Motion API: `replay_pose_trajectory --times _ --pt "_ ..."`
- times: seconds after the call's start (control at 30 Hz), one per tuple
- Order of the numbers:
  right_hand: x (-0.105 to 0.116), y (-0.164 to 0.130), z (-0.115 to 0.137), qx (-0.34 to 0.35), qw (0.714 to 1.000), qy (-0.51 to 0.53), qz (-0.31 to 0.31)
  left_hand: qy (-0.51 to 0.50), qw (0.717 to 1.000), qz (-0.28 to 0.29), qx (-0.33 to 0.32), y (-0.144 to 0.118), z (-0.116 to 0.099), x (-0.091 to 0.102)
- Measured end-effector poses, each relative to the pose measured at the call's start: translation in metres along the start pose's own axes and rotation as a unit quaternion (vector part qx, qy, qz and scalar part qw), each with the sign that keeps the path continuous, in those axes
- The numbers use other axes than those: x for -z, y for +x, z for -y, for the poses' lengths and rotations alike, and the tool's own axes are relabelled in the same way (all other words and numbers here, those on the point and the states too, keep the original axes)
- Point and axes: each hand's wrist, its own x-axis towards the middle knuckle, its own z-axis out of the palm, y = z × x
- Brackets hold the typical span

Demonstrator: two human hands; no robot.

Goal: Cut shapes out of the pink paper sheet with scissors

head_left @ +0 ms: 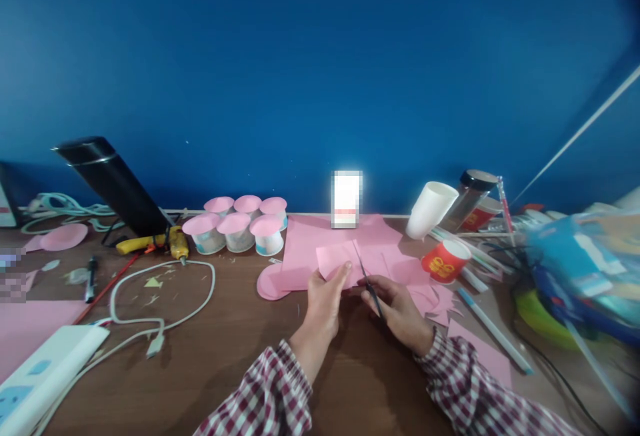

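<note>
My left hand (325, 296) pinches a small sheet of pink paper (336, 259) between thumb and fingers. In my right hand (400, 309) are dark-handled scissors (373, 293), their blades pointing up along the right edge of that paper. Whether the blades are parted I cannot make out. Behind both hands lies a large pink sheet (303, 243), with pink paper circles (270, 284) at its left. Ragged pink offcuts (443, 303) are spread beside my right hand.
Several paper cups with pink disc tops (235, 224) stand at the back left. Further left are a black flask (107, 179), a yellow glue gun (175, 244) and a white power strip (55, 363). A red cup (445, 261) and a white cup (433, 209) stand right.
</note>
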Motion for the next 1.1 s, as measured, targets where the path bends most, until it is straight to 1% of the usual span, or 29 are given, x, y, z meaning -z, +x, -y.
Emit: replay_pose_trajectory --times 0.13,0.2,0.4,0.53,0.67,0.8,0.97,1.1 --pt "0.0007 -0.0005 -0.0013 0.000 1.000 -0.001 0.002 0.011 1.000 -0.004 -0.009 -0.0019 -0.0029 -0.0008" --pt "0.0007 -0.0005 -0.0012 0.000 1.000 -0.008 -0.001 0.016 1.000 -0.012 -0.007 -0.0026 -0.0038 -0.0011" --pt "0.0006 0.0003 -0.0012 0.008 1.000 -0.021 -0.008 0.015 1.000 -0.012 -0.004 -0.0022 -0.0031 -0.0008" --pt "0.0009 0.0007 -0.0005 0.009 1.000 -0.015 0.000 0.019 1.000 -0.015 -0.011 -0.0021 -0.0039 -0.0009" --pt "0.0010 0.0001 0.0005 0.001 1.000 -0.007 0.001 0.014 1.000 -0.019 -0.004 -0.0030 -0.0055 -0.0018" --pt "0.0008 -0.0004 0.0009 0.005 1.000 -0.008 0.005 0.012 1.000 -0.013 -0.007 -0.0008 -0.0024 -0.0003" --pt "0.0003 0.0004 -0.0003 0.005 1.000 -0.011 0.004 0.005 1.000 0.007 -0.008 0.0014 -0.0009 0.0010" --pt "0.0000 0.0014 -0.0006 -0.003 1.000 -0.008 0.000 0.018 0.998 0.067 0.004 -0.0014 -0.0060 -0.0006"
